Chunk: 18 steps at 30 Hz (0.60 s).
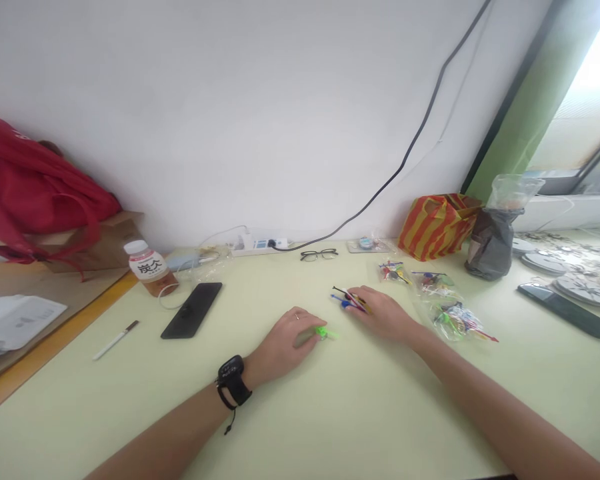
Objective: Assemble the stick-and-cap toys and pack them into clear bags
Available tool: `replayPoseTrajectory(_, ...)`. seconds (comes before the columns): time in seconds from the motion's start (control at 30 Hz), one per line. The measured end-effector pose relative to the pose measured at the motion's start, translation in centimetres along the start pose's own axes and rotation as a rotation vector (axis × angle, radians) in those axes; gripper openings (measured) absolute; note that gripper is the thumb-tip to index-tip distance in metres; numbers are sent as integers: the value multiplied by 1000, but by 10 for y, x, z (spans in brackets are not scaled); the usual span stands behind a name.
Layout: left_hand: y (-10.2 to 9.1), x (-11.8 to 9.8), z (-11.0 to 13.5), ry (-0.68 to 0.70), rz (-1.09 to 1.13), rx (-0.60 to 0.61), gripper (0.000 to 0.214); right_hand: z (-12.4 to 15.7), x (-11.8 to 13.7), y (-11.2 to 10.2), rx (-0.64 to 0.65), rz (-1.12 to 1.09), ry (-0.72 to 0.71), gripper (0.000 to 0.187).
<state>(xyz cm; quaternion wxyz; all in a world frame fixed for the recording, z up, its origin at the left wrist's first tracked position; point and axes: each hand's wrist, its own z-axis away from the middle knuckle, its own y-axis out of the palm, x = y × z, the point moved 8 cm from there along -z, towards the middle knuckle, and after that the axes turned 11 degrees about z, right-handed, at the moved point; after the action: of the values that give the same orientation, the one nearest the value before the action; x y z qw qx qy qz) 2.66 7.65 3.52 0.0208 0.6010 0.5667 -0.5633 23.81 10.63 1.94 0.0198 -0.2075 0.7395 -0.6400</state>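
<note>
My left hand [291, 339], wearing a black watch [231, 373], pinches a small bright green plastic piece [322, 331] between thumb and fingertips, at table height. To its right, my right hand [380, 312] is closed around a bunch of thin coloured plastic pieces [349, 300]. Blue, black, white and yellow parts stick out to the left of its fingers. The exact kind of these pieces is too small to make out. Just right of that hand lie clear bags [453, 319] with more coloured plastic pieces inside.
A black phone [192, 311], a pen [116, 340] and a drink bottle [151, 268] stand or lie at left. Glasses [319, 255] and a power strip [260, 244] are by the wall. A striped bag [435, 225], another phone [567, 310] and grey discs [587, 288] occupy the right.
</note>
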Motion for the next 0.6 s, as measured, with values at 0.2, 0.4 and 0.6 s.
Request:
replayPoseTrajectory(0.2,-5,5,1,-11,-151,-59,59,12,53,-5,5,-310,-247,41)
replayPoseTrajectory(0.4,3,19,4,-75,-185,21,64,15,53,-8,-5,-176,-242,56)
replayPoseTrajectory(0.6,0,15,4,-25,-195,-33,62,18,63,5,17,-372,-335,45)
